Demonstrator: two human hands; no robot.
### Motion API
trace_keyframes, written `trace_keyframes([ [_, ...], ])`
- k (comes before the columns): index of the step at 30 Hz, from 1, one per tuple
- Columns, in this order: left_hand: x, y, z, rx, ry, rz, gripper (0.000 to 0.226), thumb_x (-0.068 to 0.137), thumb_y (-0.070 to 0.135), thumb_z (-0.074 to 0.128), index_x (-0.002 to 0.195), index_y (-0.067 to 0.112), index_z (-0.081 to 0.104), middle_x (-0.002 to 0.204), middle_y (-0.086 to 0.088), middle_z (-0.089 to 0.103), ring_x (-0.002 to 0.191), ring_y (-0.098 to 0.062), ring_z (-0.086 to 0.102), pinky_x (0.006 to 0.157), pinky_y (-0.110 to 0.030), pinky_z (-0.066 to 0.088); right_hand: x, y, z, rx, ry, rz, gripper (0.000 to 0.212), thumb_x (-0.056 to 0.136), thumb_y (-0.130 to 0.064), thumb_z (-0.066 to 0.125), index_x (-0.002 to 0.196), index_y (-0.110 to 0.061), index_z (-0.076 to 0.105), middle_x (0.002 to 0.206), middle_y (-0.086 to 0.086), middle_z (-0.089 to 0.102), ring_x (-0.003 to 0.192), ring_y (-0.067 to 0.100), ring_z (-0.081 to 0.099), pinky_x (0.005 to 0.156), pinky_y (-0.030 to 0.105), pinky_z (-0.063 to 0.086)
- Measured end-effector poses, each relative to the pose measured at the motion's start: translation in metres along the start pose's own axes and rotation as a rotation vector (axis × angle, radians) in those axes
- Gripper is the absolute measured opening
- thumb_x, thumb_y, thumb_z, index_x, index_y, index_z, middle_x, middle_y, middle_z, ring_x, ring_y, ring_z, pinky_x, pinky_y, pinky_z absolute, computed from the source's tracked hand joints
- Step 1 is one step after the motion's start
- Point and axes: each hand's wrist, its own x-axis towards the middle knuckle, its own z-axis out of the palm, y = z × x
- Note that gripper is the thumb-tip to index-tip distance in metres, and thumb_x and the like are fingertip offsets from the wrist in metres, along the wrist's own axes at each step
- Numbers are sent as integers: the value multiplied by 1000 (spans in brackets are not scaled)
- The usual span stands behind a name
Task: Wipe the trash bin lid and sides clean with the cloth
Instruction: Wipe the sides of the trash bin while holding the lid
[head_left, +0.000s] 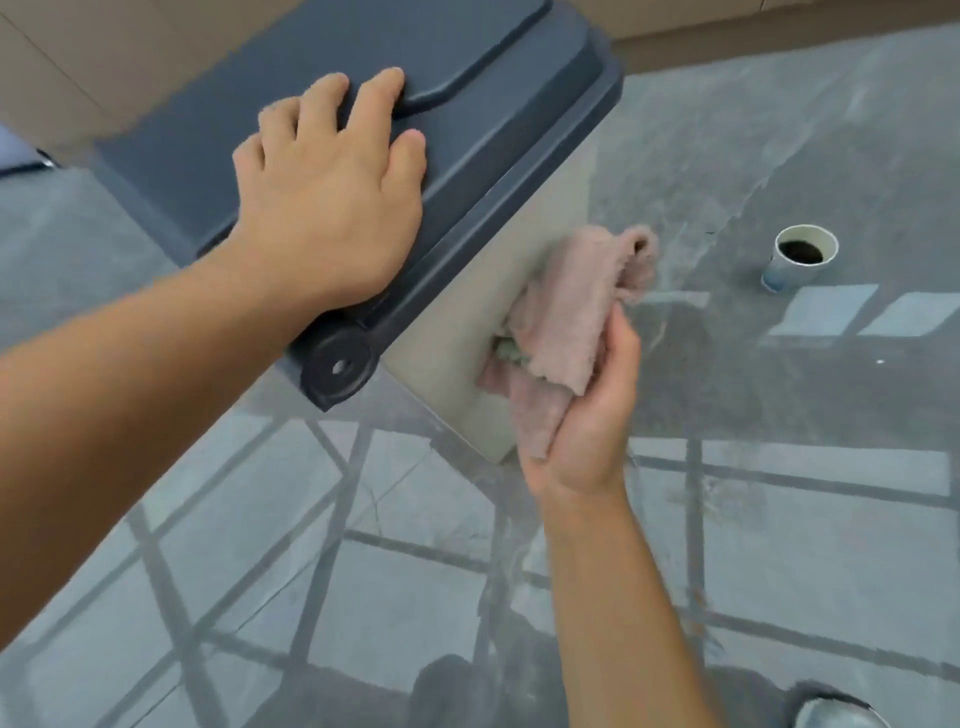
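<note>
The trash bin stands at upper centre, seen from above. Its dark grey lid (498, 104) has a raised panel and a round hinge at the near corner. Below the lid shows the bin's pale beige side (457, 364). My left hand (332, 208) lies flat on the lid with fingers spread, holding nothing. My right hand (587, 410) grips a crumpled pink cloth (566, 312) and presses it against the beige side, just under the lid's edge.
A paper cup (802, 257) with dark liquid stands on the glossy grey tiled floor (779, 519) to the right of the bin. A beige wall (78, 62) runs behind the bin. A shoe tip (836, 714) shows at the bottom right.
</note>
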Motion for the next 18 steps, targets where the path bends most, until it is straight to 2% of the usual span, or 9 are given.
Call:
trace_keyframes([
  [1,3,1,1,-7,7,5,53,105,42,22,157,32,20,164,-3,22,146,-35,19,116,-50,13,0,15,6,-100,-61,-109,64,97,-47,42,150,-13,51,150,13,56,144,30,46,123,50,30],
  [3,6,2,2,-9,8,22,55,105,47,21,158,35,17,164,2,22,148,-31,19,117,-49,13,-8,56,21,-383,-136,-298,63,102,-39,32,158,-12,37,166,16,34,158,29,24,129,57,16],
  [5,5,5,1,-10,-29,24,58,102,56,20,157,40,14,165,7,20,150,-26,17,118,-49,12,-25,95,34,-637,-88,-481,63,103,-32,25,164,-18,23,175,8,11,163,23,-2,129,59,0],
  [7,3,7,-1,3,-76,2,63,98,64,19,157,43,11,166,8,16,151,-24,14,119,-52,12,-33,108,48,-648,-42,-495,64,102,-32,22,164,-27,7,175,-1,-5,161,17,-17,128,55,-10],
  [9,3,11,-3,13,-134,-9,65,96,67,18,156,45,8,165,8,16,151,-24,13,119,-54,13,-23,102,56,-620,4,-533,62,103,-37,21,162,-30,1,175,-2,-7,161,19,-18,129,53,-11],
  [13,5,10,-3,9,-138,-47,67,92,71,18,155,48,9,166,8,15,152,-26,12,118,-54,11,35,90,42,-748,14,-776,70,103,-38,26,163,-9,2,170,-3,1,162,34,-3,129,56,-3],
  [14,6,11,-1,3,-138,-50,68,91,71,18,155,49,9,166,8,14,152,-27,11,119,-54,10,47,91,32,-800,24,-772,73,101,-39,28,163,-9,4,170,-3,2,162,34,0,130,55,-2],
  [16,8,11,-2,-3,-142,-55,69,90,74,19,154,49,10,167,8,11,152,-28,10,119,-52,9,66,98,10,-796,134,-585,76,97,-43,22,163,-7,15,172,2,6,162,32,5,131,49,0],
  [18,8,9,-3,6,-154,-64,71,89,75,18,155,48,10,167,7,13,152,-29,11,119,-53,11,77,105,-17,-647,311,-269,79,91,-44,17,154,0,36,169,14,25,157,33,22,129,51,13],
])
